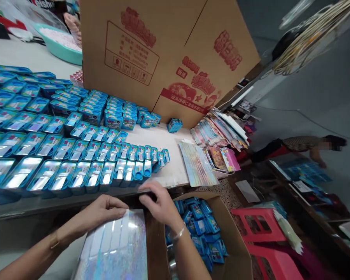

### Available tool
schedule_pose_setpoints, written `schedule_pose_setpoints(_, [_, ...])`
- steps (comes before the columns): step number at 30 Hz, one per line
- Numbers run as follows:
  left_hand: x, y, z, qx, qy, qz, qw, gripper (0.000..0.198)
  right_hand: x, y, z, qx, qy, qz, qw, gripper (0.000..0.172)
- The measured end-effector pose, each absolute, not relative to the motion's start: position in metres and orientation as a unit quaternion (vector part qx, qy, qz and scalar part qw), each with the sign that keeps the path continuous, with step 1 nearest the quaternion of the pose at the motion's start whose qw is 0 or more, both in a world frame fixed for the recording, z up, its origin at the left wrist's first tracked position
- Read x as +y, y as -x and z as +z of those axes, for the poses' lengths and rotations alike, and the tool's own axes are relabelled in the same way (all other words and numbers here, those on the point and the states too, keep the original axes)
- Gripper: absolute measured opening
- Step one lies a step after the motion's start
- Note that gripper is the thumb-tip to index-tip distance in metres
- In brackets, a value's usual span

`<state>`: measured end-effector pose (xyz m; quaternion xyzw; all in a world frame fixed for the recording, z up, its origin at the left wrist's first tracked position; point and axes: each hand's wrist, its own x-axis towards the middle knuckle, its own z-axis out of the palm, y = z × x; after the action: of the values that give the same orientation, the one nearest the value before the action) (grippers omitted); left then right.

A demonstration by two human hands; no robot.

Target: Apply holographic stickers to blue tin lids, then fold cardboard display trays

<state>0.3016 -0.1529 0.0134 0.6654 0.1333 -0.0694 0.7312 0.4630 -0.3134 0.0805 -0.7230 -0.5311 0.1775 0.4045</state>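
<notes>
A shiny holographic sticker sheet (113, 249) with pale rectangular strips lies low in front of me, just below the table's edge. My left hand (106, 210) is closed at its top edge, thumb and fingers pressed together there. To the right, my right hand (161, 206) hovers by the table edge, fingers curved and apart from the thumb; the fingertips are slightly blurred and I see nothing between them. Beyond both hands stand rows of small blue plastic boxes (78, 175) with shiny labels on their tops.
A large printed carton (169, 50) stands at the back. An open cardboard box (236, 249) of blue packs (205, 225) sits below right. Sheet stacks (221, 128), another shiny sheet (196, 163), red stools (268, 237) and a turquoise basin (61, 52) surround. A person (297, 146) bends at far right.
</notes>
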Motion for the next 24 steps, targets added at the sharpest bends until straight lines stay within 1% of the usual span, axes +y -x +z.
schedule_pose_setpoints(2, [-0.154, -0.298, 0.024, 0.118, -0.662, -0.077, 0.736, 0.037, -0.337, -0.447, 0.077, -0.521, 0.724, 0.21, 0.4, 0.02])
schedule_pose_setpoints(5, [-0.161, -0.297, 0.035, 0.114, -0.678, -0.069, 0.723, 0.034, -0.356, -0.426, 0.07, -0.492, 0.739, 0.195, 0.417, 0.016])
schedule_pose_setpoints(9, [-0.171, -0.3, 0.044, 0.106, -0.703, -0.038, 0.702, 0.028, -0.361, -0.412, 0.07, -0.501, 0.762, 0.125, 0.391, 0.015])
schedule_pose_setpoints(12, [-0.176, -0.302, 0.05, 0.122, -0.703, -0.02, 0.7, 0.026, -0.364, -0.407, 0.074, -0.532, 0.764, 0.042, 0.364, 0.018])
schedule_pose_setpoints(17, [-0.179, -0.303, 0.057, 0.139, -0.681, -0.007, 0.719, 0.025, -0.366, -0.406, 0.07, -0.559, 0.732, -0.065, 0.385, 0.023])
schedule_pose_setpoints(20, [-0.179, -0.303, 0.059, 0.15, -0.668, -0.013, 0.729, 0.026, -0.364, -0.407, 0.065, -0.564, 0.714, -0.089, 0.405, 0.022])
schedule_pose_setpoints(22, [-0.178, -0.305, 0.056, 0.153, -0.669, -0.017, 0.727, 0.027, -0.362, -0.408, 0.065, -0.564, 0.71, -0.086, 0.413, 0.018])
schedule_pose_setpoints(24, [-0.178, -0.309, 0.048, 0.155, -0.69, 0.006, 0.707, 0.028, -0.359, -0.411, 0.07, -0.568, 0.714, -0.073, 0.403, 0.014])
